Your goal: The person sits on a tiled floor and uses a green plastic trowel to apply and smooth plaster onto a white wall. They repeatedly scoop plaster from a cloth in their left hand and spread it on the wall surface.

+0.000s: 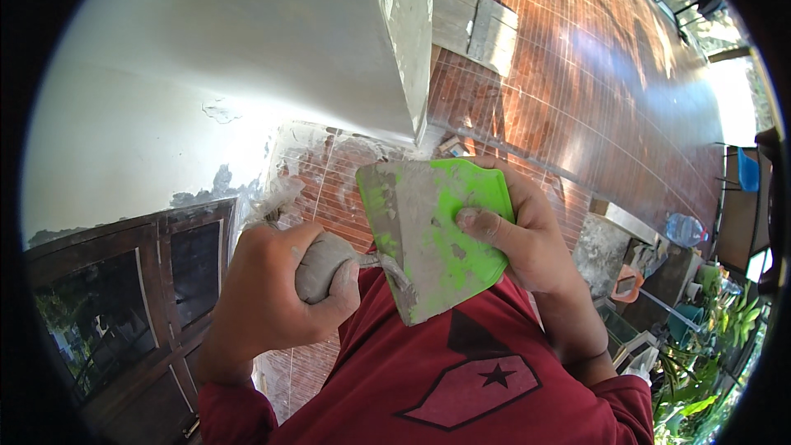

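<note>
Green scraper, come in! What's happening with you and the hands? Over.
Right hand gripping green scraper, smeared with grey. Left hand clenched around grey lump. Between them: grey strand, touching scraper's face.

The green board (484, 185) looks like smooth plastic with a faint sheen, its face smeared with matt grey paste (418, 206) in dry-looking, uneven patches. The grey knob (324, 270) is dull, caked and creased on its surface. The shirt (362, 383) is soft, matt cloth carrying a flat print (478, 400). The floor tiles (568, 49) are finely lined and glossy, throwing back bright light, and chalky near the wall. The wall (132, 140) is smooth and pale, with rough, flaking patches. The door (156, 280) is dark wood around shiny, reflecting glass (91, 313). The bottle (682, 229) is clear, glossy plastic.
</note>
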Available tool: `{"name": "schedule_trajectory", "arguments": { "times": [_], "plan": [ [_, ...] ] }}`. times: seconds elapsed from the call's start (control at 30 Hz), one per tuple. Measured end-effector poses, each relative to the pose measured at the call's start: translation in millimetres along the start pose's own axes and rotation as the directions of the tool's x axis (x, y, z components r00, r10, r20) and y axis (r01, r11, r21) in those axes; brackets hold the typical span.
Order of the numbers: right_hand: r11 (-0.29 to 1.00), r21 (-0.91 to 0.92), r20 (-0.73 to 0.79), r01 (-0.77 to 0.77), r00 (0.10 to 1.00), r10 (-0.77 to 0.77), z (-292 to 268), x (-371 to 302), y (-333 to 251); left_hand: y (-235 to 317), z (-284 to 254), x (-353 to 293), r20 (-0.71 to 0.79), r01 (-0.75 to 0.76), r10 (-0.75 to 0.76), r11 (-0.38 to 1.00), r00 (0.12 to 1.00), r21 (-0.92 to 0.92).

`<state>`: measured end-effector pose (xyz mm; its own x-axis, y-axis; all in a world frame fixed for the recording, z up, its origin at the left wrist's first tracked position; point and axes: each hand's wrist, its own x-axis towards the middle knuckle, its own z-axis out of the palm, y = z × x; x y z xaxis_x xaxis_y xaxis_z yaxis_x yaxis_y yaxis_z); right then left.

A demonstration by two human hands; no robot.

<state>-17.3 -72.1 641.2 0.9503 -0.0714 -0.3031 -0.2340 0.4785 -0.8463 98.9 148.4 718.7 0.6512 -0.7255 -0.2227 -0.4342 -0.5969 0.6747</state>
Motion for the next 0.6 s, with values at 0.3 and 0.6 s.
{"name": "schedule_trajectory", "arguments": {
  "times": [0.3,0.6],
  "plan": [
    [0.999,-0.019,0.026,-0.031,0.999,0.031,4.8,-11.6,1.7,-1.9,2.5,-1.9,-0.141,-0.119,0.134,0.986,0.981,0.115],
    [1.0,-0.008,0.1,-0.017,0.995,0.018,5.8,-16.3,3.6,-2.2,3.1,-3.1,-0.205,-0.106,0.122,0.991,0.971,0.086]
  ]
}}
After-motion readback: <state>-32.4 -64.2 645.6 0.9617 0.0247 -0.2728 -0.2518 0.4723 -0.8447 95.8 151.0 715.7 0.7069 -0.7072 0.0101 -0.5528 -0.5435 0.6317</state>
